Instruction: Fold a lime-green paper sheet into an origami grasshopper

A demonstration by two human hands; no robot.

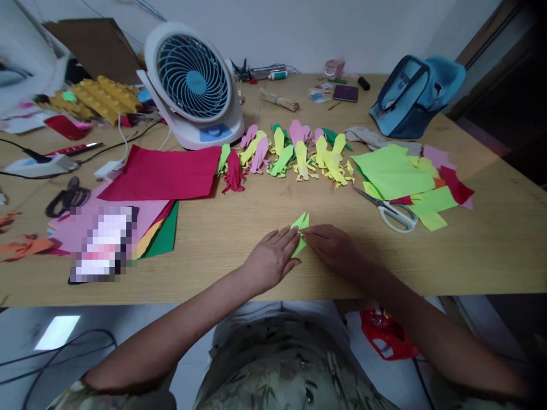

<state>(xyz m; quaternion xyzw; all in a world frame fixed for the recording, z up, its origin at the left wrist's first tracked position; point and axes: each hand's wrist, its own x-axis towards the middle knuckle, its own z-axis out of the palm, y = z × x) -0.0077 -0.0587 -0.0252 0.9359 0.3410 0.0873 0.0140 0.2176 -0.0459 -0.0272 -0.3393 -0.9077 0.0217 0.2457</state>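
Note:
A small piece of light green folded paper (pixel 301 223), with two pointed tips at its far end, lies on the table in front of me. My left hand (pixel 272 257) rests flat over its left side, fingers stretched out and pressing it down. From the right, my right hand (pixel 337 249) has its fingers together and curled, with the index fingertip on the paper's crease; its thumb is hidden. Beyond my hands sits a row of folded paper figures in yellow (pixel 301 159), pink (pixel 258 154), green (pixel 281 162) and red (pixel 233 171).
Scissors with white handles (pixel 397 217) lie by green paper sheets (pixel 395 171) at right. A red sheet (pixel 166 172), a phone (pixel 102 245) and black-handled scissors (pixel 68 196) are at left. A white fan (pixel 192 82) and a blue bag (pixel 414 97) stand farther back.

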